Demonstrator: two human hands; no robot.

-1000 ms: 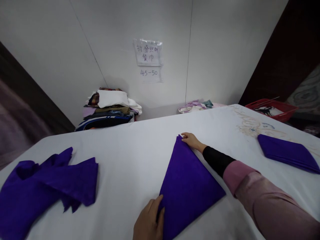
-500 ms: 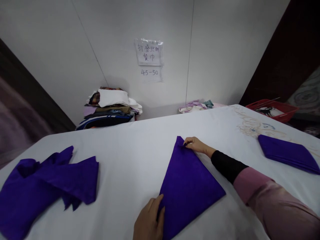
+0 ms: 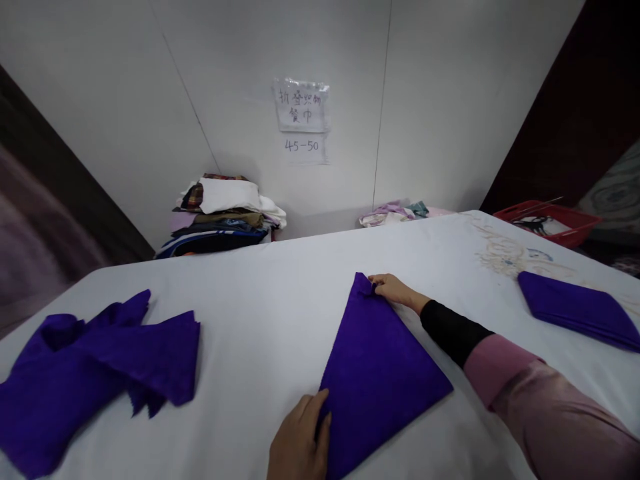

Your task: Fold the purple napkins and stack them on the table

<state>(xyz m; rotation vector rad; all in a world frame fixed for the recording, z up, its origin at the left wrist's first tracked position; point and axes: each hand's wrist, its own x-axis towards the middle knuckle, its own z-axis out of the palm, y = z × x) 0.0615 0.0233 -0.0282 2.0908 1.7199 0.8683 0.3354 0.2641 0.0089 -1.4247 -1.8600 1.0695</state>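
Observation:
A purple cloth (image 3: pixel 377 373) folded into a triangle lies on the white table (image 3: pixel 270 313) in front of me. My right hand (image 3: pixel 395 291) reaches to the triangle's far tip and pinches it between fingers and thumb. Near the bottom edge, my left hand (image 3: pixel 300 440) presses down on the near left corner of the same cloth, fingers lying on its edge.
A heap of loose purple cloths (image 3: pixel 95 363) lies at the left. A folded purple stack (image 3: pixel 575 310) sits at the right. Behind the table are a pile of mixed fabrics (image 3: pixel 223 213), small pastel cloths (image 3: pixel 393 212), a red basket (image 3: pixel 547 219) and a paper sign (image 3: pixel 301 120).
My right hand has drawn back slightly and closed its fingers into a pinch on the far tip of the triangle. My left hand has stayed on the near corner.

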